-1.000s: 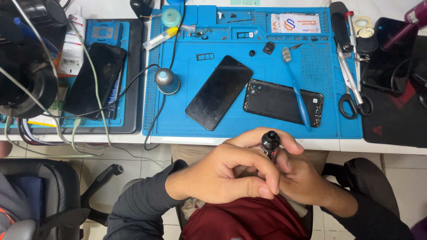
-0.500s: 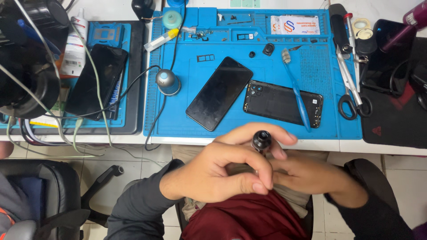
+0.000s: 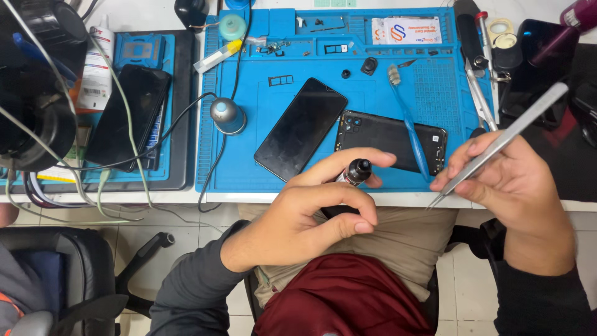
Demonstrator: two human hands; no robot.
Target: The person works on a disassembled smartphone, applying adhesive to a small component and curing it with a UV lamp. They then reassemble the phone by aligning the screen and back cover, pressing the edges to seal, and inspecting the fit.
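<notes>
The right hand (image 3: 522, 186), tweezers (image 3: 504, 140) pinched in its grip, has been drawn away from the small bottle (image 3: 354, 173) clasped by the left hand (image 3: 305, 218).

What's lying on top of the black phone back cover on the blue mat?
A blue toothbrush lies across the back cover near its right end. The left hand, holding a small dark-capped bottle, hides its lower left edge.
</notes>
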